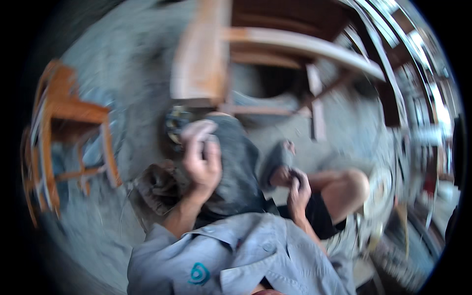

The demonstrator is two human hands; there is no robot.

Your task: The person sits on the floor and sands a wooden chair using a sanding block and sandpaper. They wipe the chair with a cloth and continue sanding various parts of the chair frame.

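Motion blurs much of the picture. My left hand (200, 157) is raised over the dark cloth (231, 167) covering my left leg, just below the end of a wooden chair part. Its fingers are curled toward the thumb, and a dark patch shows between them; what it is I cannot make out. Lower and to the right, my right hand (298, 194) is closed beside my bent right leg (339, 191). Something small and dark (295, 180) shows at its fingers, too smeared to name. The wooden chair frame (201, 73), with pale and brown parts, stands right in front of me.
An orange-brown wooden chair (73, 110) stands at the left on the grey floor (132, 98). A crumpled brown bag or cloth (158, 187) lies by my left forearm. A round multicoloured thing (176, 125) sits under the chair frame's near end. Wooden pieces (418, 246) lie at the right.
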